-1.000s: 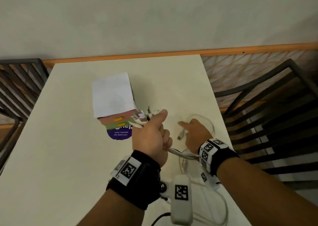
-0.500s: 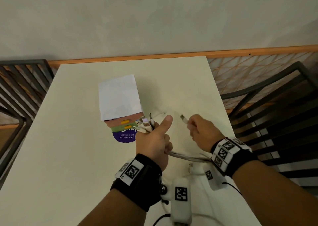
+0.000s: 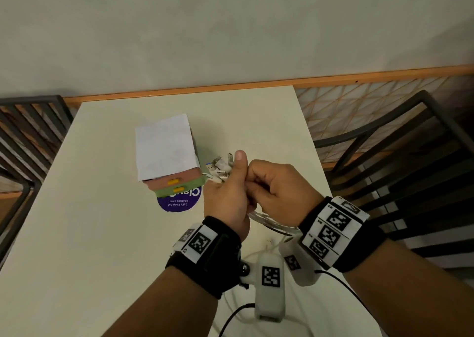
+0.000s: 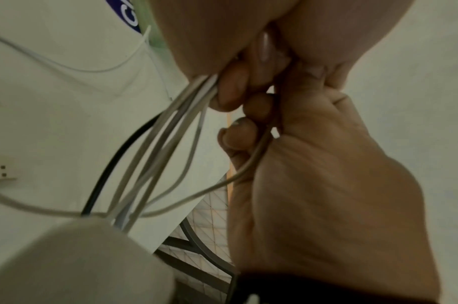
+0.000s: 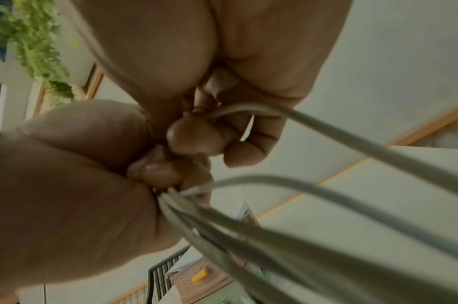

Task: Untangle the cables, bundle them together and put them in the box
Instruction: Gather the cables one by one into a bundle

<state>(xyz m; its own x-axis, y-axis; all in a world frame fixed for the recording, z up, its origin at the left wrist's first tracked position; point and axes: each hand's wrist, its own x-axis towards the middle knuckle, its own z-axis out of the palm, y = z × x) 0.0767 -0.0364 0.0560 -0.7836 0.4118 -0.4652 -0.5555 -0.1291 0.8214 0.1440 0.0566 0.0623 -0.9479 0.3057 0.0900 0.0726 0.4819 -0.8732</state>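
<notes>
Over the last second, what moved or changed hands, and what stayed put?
The right hand lifted one cable end off the table and carried it left to the left hand, pressing it in with the gripped cable bundle. The left hand kept gripping the bundle, thumb up. The box stayed put, and nothing was released.

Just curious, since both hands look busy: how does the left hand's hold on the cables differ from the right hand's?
The left hand grips a whole bunch of white cables, its thumb up beside the plugs; the right hand curls around just one strand. The left hand sits nearer the box; the right hand is farther away. Both are closed, pressed together above the table.
</notes>
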